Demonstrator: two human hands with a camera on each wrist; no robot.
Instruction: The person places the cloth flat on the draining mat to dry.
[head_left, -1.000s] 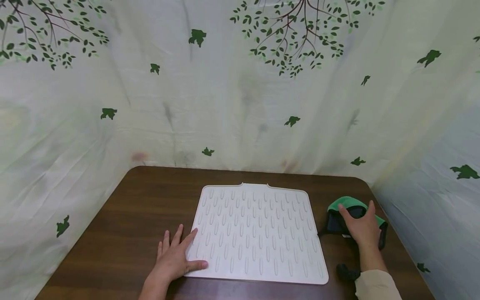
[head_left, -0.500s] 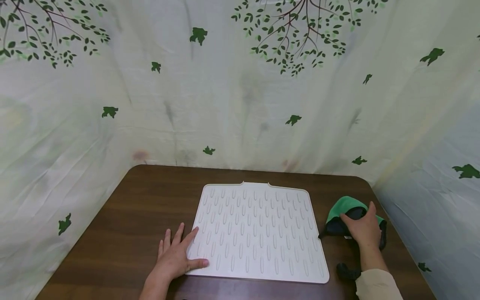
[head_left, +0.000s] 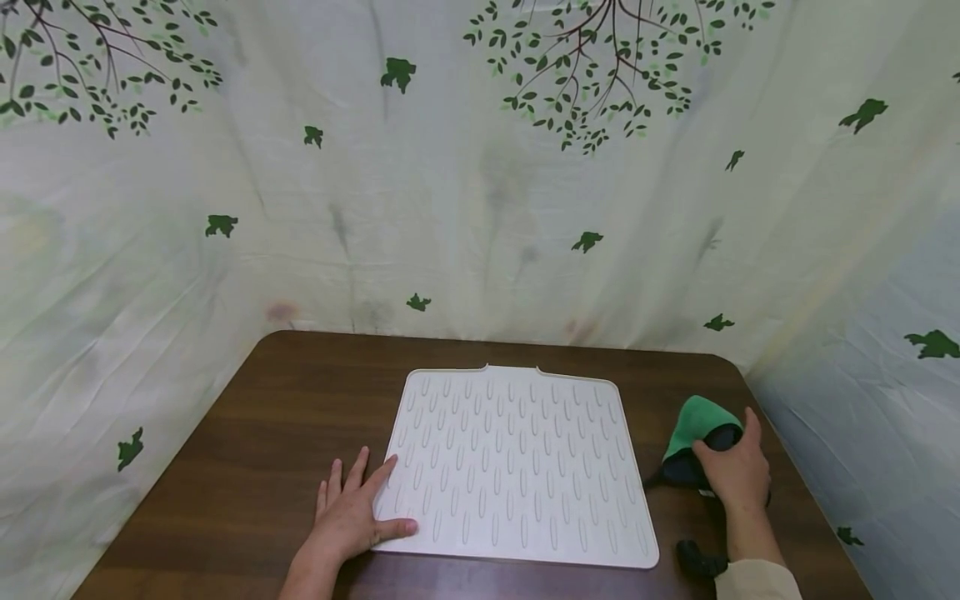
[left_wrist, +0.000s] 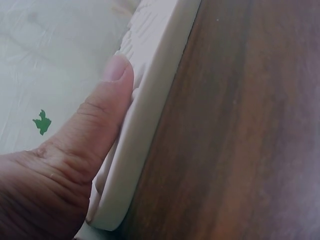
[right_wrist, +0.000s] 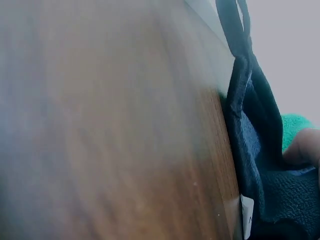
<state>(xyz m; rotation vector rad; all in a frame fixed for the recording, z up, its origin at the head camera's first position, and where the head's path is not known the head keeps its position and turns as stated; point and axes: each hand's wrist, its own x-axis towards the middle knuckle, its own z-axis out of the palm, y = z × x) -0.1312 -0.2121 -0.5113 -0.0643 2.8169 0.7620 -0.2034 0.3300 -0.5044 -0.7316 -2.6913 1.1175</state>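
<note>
My left hand (head_left: 345,518) lies with fingers spread at the near left corner of a white board (head_left: 510,467) covered in raised oval ridges. In the left wrist view its thumb (left_wrist: 107,100) rests along the board's rounded rim. At the right of the table, my right hand (head_left: 738,475) pinches a two-sided cloth (head_left: 699,421), green on one face and dark blue on the other. The cloth stands bunched up, green face to the back. The right wrist view shows its dark side (right_wrist: 292,195), a small white label (right_wrist: 246,215) and a hanging loop.
The brown wooden table (head_left: 262,433) has rounded far corners. A pale curtain (head_left: 465,208) printed with leaves hangs behind it and along both sides. A small black object (head_left: 697,558) sits beside my right wrist.
My right hand has shifted slightly right and toward me, drawing the cloth along and bunching it narrower. The left hand and the board have stayed put.
</note>
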